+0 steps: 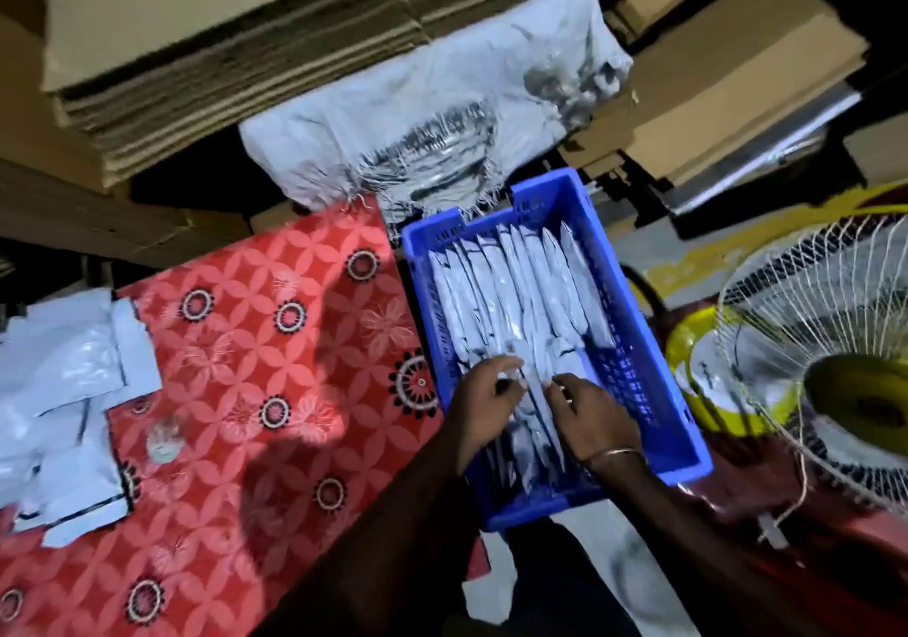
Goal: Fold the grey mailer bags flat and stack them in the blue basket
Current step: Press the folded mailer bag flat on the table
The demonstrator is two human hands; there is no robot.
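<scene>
Both hands, left (484, 398) and right (592, 413), fingers curled onto upright folded mailer bags (521, 287) inside blue basket (680, 420).

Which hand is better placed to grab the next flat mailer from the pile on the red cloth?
Left hand: that loose pile lies on its side; the right hand would have to cross over.

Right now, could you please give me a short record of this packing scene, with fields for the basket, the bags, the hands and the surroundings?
container: blue slotted plastic basket, beside the red patterned mat
contents: folded grey mailer bags standing on edge in a row
left hand: in the basket, fingers curled on a folded bag
right hand: in the basket, fingers on the bags; grip unclear
unfolded stock: loose grey mailer bags on the mat's left edge
behind basket: large torn grey sack
right side: white wire-guard fan
</scene>
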